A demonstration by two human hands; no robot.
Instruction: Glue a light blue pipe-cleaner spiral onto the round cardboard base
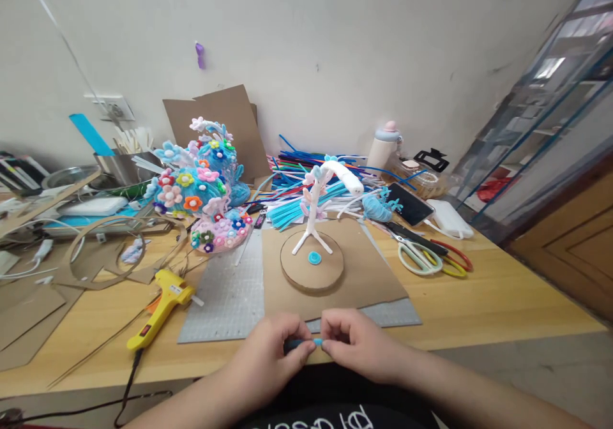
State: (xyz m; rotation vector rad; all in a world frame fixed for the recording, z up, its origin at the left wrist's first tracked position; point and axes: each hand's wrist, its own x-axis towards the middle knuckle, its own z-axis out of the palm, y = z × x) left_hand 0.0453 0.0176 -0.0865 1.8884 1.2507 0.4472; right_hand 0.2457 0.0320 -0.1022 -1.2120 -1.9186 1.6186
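Observation:
My left hand and my right hand meet at the near edge of the table, both pinched on a short blue pipe cleaner held between them. Just beyond them lies a cardboard sheet carrying a round cardboard disc. On the disc stand a white pipe-cleaner tree and a small blue coil.
A yellow glue gun lies at left on the wooden table. A flower-covered blue model stands behind a grey cutting mat. Scissors, a phone, a bottle and a pile of coloured pipe cleaners sit at the back.

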